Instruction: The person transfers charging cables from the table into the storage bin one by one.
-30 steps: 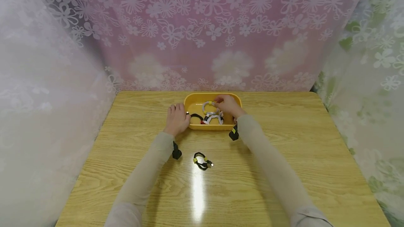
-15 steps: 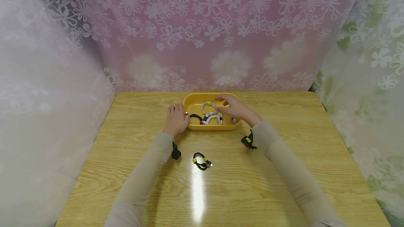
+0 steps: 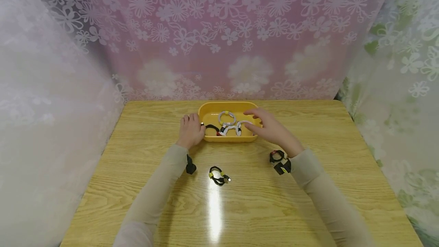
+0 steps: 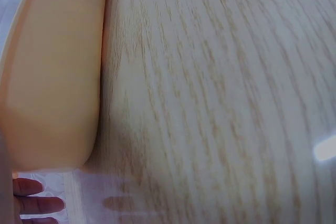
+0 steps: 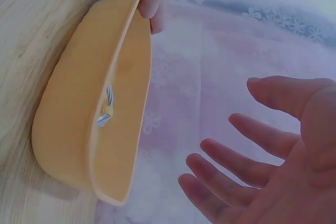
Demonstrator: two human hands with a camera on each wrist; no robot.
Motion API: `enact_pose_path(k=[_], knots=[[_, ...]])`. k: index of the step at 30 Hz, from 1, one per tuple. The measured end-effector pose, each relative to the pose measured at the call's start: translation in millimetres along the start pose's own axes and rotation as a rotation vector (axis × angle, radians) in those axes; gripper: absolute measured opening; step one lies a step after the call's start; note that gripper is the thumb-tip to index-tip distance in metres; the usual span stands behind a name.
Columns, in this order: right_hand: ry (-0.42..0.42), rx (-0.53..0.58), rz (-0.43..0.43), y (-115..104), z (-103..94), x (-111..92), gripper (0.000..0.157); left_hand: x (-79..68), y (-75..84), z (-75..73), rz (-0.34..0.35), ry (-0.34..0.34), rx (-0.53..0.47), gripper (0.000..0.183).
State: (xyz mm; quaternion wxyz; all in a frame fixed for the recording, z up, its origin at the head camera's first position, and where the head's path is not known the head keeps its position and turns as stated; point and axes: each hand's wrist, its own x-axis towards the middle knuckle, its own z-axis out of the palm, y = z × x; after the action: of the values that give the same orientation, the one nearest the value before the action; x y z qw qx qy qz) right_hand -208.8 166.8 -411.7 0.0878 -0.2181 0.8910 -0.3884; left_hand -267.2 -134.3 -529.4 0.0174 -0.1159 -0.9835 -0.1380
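Note:
In the head view, a yellow tray (image 3: pixel 229 139) stands near the table's back edge with several coiled cables inside. Among these are a grey cable (image 3: pixel 219 119) with a yellow tie, white cables (image 3: pixel 230 129) and a black cable (image 3: pixel 213 126) at the left. My left hand (image 3: pixel 190 130) grips the tray's left end, its thumb at the rim. Over the tray's right end hovers my right hand (image 3: pixel 274 129), fingers spread and holding nothing. The right wrist view also shows the right hand's fingers (image 5: pixel 236 166) apart from the tray wall.
On the table in front of the tray lies a coiled black cable (image 3: pixel 219 176) with yellow ties. Another black cable (image 3: pixel 276 156) with a red tie lies beside the right wrist camera (image 3: pixel 282 167). A floral curtain (image 3: pixel 212 56) hangs behind the table.
My right hand has drawn back to the right from the middle of the tray, its fingers opening out. The red-tied black cable has come into sight. My left hand stays put.

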Motion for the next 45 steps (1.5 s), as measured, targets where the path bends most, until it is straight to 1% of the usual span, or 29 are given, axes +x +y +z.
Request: enact_pose_path(k=[4,10,14,17,20,27,34,36,39,43,45], knots=[[0.080,-0.011,0.000,4.3,-0.5,-17.1,0.046,-0.7,0.2,-1.0,0.003,0.000,0.001,0.025],[0.224,-0.030,0.002,19.6,0.0,-38.5,0.036,-1.6,0.8,-2.0,-0.003,-0.003,-0.002,0.023],[0.312,-0.018,0.026,31.6,3.0,-50.8,0.030,-1.6,0.7,-1.3,-0.001,-0.007,0.001,0.023],[0.347,-0.003,0.055,40.3,5.9,-58.9,0.028,-1.7,0.4,-1.0,0.002,-0.005,0.002,0.024],[0.365,0.011,0.094,48.8,9.2,-66.4,0.028,-1.9,0.3,-1.1,0.004,0.004,-0.007,0.023],[0.375,0.017,0.204,67.6,17.5,-80.6,0.031,-2.9,1.0,-2.2,0.001,0.016,-0.020,0.021],[0.387,0.043,0.389,84.9,28.4,-91.6,0.038,-3.9,1.8,-3.6,0.004,0.003,-0.024,0.023],[0.389,0.050,0.420,89.8,32.7,-93.0,0.038,-4.2,2.4,-4.1,0.006,0.003,-0.025,0.022],[0.377,0.042,0.453,97.5,39.7,-93.8,0.039,-4.2,2.4,-4.1,0.010,0.012,-0.025,0.021],[0.365,0.035,0.474,106.9,47.4,-93.5,0.040,-3.0,1.1,-2.2,0.013,0.022,-0.019,0.022],[0.373,0.038,0.480,109.7,49.6,-92.6,0.040,-2.2,0.4,-1.3,0.011,0.019,-0.014,0.023]])
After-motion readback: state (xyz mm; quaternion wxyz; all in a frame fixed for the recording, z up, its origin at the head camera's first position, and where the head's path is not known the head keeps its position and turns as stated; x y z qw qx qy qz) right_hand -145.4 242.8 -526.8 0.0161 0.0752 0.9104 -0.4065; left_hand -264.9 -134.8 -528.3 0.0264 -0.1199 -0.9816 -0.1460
